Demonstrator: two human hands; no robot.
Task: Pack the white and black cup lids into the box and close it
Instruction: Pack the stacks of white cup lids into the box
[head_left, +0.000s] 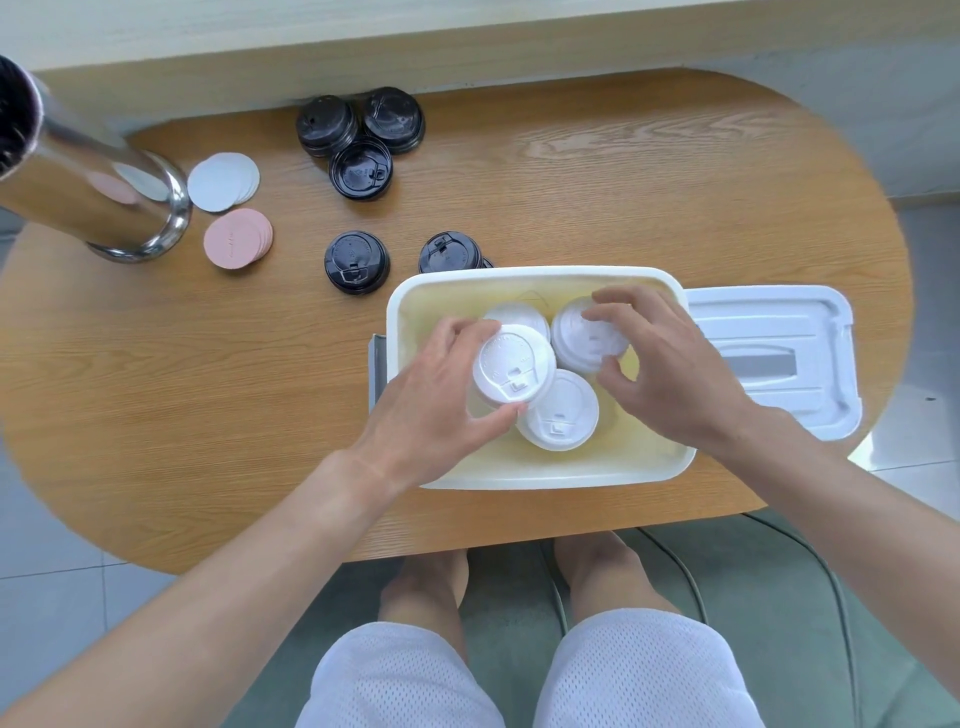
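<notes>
A white box (540, 480) stands open on the wooden table, with white cup lids inside. My left hand (431, 400) grips a stack of white lids (511, 366) over the box's left half. My right hand (670, 364) closes its fingers on another white lid stack (584, 338) at the box's back right. A further white lid (563, 415) lies near the front, and one (514, 314) sits behind the left stack. Black lids stand outside the box: three stacks (361, 137) at the back, one (357, 262) left of the box, one (449, 253) behind its rim.
The box's white cover (779, 358) lies flat to the right of the box. A shiny metal cylinder (88, 182) stands at the far left, with white discs (223, 182) and pink discs (238, 238) beside it. My knees are under the table's front edge.
</notes>
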